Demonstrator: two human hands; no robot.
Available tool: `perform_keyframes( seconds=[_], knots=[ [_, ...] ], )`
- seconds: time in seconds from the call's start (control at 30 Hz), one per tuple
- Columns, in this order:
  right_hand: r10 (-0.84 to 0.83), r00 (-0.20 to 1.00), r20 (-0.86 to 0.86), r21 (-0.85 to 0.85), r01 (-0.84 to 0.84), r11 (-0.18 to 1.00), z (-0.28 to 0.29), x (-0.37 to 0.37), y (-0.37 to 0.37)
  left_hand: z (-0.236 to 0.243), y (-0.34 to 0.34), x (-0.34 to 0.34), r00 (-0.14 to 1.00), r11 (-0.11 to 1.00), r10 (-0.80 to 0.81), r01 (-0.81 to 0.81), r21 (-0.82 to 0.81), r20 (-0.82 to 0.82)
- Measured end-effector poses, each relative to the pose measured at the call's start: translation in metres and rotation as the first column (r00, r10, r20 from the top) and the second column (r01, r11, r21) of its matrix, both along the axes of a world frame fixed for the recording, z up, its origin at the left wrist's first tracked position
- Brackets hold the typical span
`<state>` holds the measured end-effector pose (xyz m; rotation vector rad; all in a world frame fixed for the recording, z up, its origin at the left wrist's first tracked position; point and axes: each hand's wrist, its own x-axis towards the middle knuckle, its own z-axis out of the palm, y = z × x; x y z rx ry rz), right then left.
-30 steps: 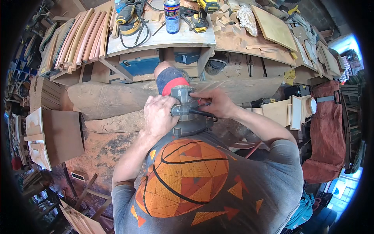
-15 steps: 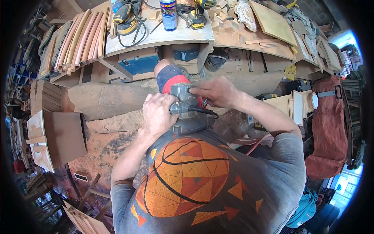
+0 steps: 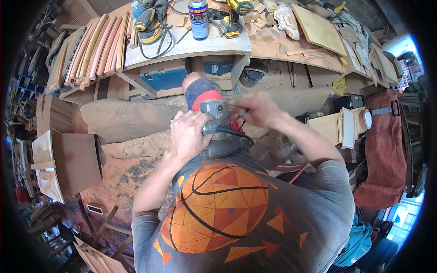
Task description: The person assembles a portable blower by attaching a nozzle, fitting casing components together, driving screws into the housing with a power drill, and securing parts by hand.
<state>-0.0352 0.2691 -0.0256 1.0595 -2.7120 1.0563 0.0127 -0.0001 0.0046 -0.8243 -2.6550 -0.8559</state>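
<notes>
A grey corded power tool (image 3: 218, 143) with a rounded body rests against my lap. Its exact kind is not clear from here. My left hand (image 3: 187, 132) is closed around its left side, close to where the black cord (image 3: 234, 132) comes out. Just right of the tool's upper end, which has a round dark hole, my right hand (image 3: 259, 109) is blurred, its fingers curled. A thin bluish rod (image 3: 244, 113) sticks out beneath these fingers and seems held by them. My palm hides the rest of it.
Ahead stands a workbench (image 3: 186, 49) with a spray can (image 3: 198, 20), a yellow-black sander (image 3: 148, 27), a cordless drill (image 3: 232, 20) and wood offcuts (image 3: 264, 27). Wooden strips (image 3: 93, 50) lie at far left. A brown board (image 3: 75, 161) leans left; small boards (image 3: 334, 123) sit right.
My right fingers have come away from the hole at the tool's upper end and shifted slightly right. My left hand keeps its hold on the tool.
</notes>
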Motion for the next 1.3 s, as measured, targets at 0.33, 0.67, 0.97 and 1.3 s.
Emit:
perform_keyframes(
  seconds=[0.33,0.67,0.97,1.3],
  knots=[
    [0.556,0.8,-0.226,0.489,-0.4,0.775,0.054,-0.054,-0.027,0.005,0.003,-0.002,0.995,0.995,-0.1,0.099,-0.029,-0.008],
    [0.286,0.958,-0.015,-0.01,-0.286,0.958,0.014,-0.043,-0.023,-0.006,0.001,-0.012,0.994,0.994,-0.107,0.107,0.029,-0.028],
    [-0.21,0.878,0.43,-0.107,0.281,0.954,-0.008,-0.004,-0.033,-0.005,-0.001,-0.011,0.994,0.994,-0.109,0.108,-0.016,-0.012],
    [-0.244,0.815,0.525,-0.118,0.353,0.928,-0.011,-0.006,-0.032,0.009,0.0,0.002,0.997,0.997,-0.069,0.071,0.034,-0.041]
  ],
)
